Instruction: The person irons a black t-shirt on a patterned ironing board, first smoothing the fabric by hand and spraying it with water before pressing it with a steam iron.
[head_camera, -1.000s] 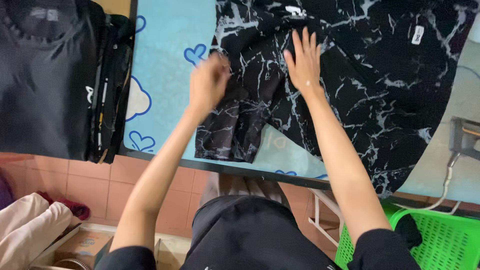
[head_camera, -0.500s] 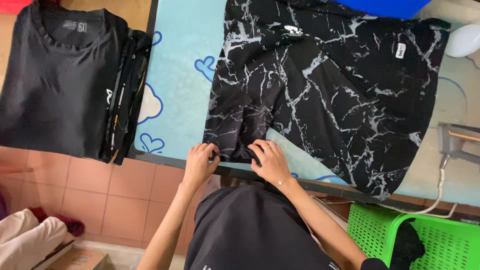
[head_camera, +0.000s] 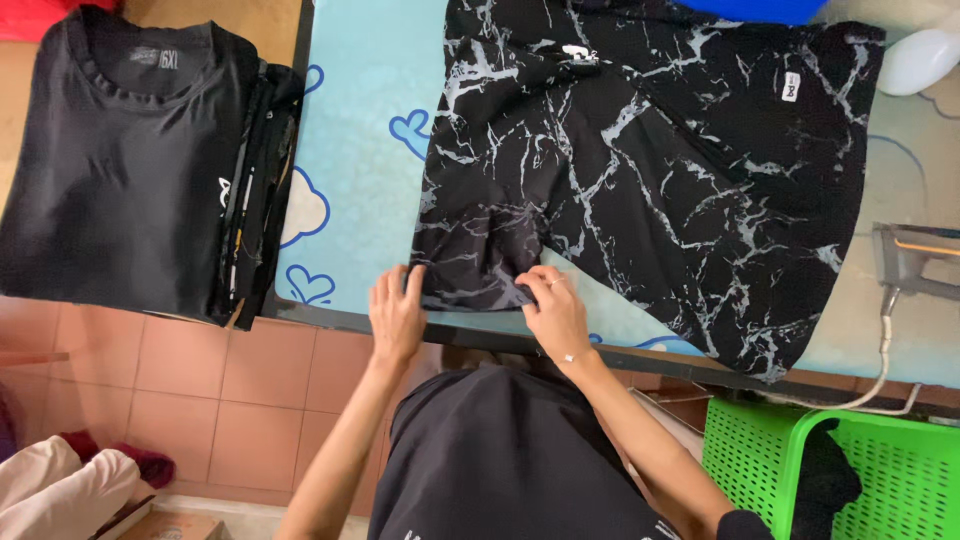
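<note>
So going left to right from the marbled black shorts: 1 stack of folded black tees sits well left of them. The left hand and right hand both pinch the shorts' near leg hem, equally close. The shorts' long axis slants across the light blue ironing mat. A green basket sits below-right, tiled floor underneath.

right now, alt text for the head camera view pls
Seen from above, a person's left hand and right hand grip the near hem of a black marble-print shirt spread on a light blue table. A stack of folded black shirts lies to the left.
</note>
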